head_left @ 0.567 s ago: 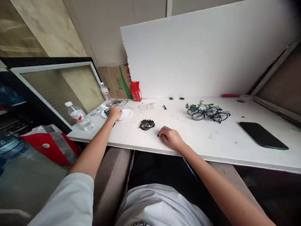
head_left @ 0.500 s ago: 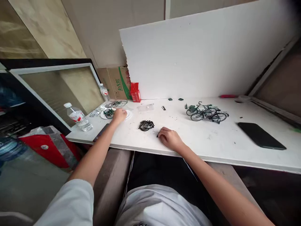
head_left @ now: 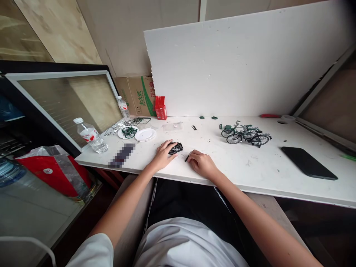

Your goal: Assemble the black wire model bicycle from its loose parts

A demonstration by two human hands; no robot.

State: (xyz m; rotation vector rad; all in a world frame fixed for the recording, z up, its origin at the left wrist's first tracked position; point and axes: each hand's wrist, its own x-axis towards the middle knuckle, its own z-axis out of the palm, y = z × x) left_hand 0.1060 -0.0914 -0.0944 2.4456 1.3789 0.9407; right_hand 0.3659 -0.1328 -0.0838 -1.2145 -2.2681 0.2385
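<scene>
My left hand (head_left: 163, 157) is at a small pile of black bicycle model parts (head_left: 175, 148), wheels among them. Its fingers are spread over the near-left side of the pile, thumb along the front edge. To the right, my right hand (head_left: 202, 163) rests on the table with its fingers closed around a slim dark piece (head_left: 187, 157); only its tip shows, so its kind is unclear. Beyond my right hand stand assembled model bicycles (head_left: 246, 135), green and black. Green bicycle parts (head_left: 129, 132) lie on a white plate (head_left: 120, 134) at the left.
White plates (head_left: 145, 135) sit behind my left hand. A black phone (head_left: 308, 162) lies at the right. Water bottles (head_left: 91, 136), green part frames (head_left: 139, 121), a red box (head_left: 160, 108) and a clear plastic case (head_left: 172, 127) are toward the left and back. A white board (head_left: 239, 66) stands behind.
My left hand has left the white plates and come right to the pile of black parts. My right hand stays in nearly the same place, still closed.
</scene>
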